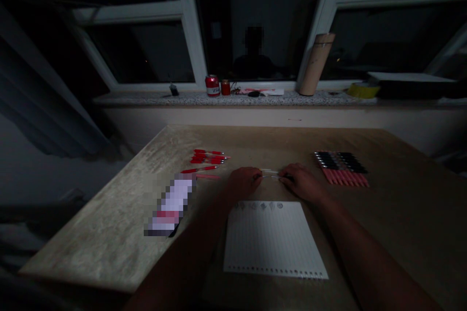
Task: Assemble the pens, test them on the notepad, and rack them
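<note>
My left hand [246, 181] and my right hand [299, 182] face each other just beyond a lined notepad sheet [272, 240]. The fingers of both are closed on the ends of a thin, shiny pen part [270, 177], dark where it meets the fingertips; its exact kind is too small to make out. A second thin, pale rod [270, 171] lies right behind it, between the hands. Small pencil-like drawings run along the sheet's far edge, and torn spiral holes line its near edge.
Left of my hands are several red pens [207, 159], a pink stick [207, 176] and a blurred phone [171, 206]. A neat row of black and pink pens [341, 167] lies at right. Cans [212, 86], a cardboard tube [316, 65] and yellow tape [363, 90] stand on the sill.
</note>
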The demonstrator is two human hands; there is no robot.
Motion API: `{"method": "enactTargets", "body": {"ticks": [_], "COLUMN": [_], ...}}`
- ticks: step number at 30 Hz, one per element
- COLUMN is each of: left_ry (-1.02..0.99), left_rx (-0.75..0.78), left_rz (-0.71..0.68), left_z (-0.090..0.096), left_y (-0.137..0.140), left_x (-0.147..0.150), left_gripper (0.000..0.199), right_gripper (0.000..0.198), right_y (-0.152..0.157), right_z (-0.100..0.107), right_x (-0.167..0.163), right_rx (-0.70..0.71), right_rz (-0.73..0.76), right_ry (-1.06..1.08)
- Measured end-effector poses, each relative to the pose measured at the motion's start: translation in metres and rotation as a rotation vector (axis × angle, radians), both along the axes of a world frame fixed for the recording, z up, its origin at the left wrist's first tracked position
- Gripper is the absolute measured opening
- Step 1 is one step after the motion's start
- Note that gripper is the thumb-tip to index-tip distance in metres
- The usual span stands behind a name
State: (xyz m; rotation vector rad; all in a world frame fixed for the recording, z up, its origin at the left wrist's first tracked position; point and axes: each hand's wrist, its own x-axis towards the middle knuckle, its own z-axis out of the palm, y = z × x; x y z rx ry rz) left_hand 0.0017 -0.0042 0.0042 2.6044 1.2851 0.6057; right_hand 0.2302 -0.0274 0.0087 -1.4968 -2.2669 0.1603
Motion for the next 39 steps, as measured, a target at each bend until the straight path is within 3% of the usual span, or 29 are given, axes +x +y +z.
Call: {"method": "enactTargets", "body": {"ticks": [19, 39], "left_ry": [0.012, -0.056], "left_rx": [-0.029, -0.053], "left_rz": [-0.057, -0.065], "left_z": [0.002, 0.006], "left_y": [-0.001, -0.007], "left_x": [0.002, 0.004], "left_gripper": [0.021, 0.020], "right_gripper": [0.014, 0.013], "right_y": [-0.011, -0.013], "right_z": [0.014, 0.011], "right_x": [-0.019, -0.026], "right_rx": [0.031, 0.063], "right_rz": [0.110, 0.137], "right_ry": [0.059, 0.027]}}
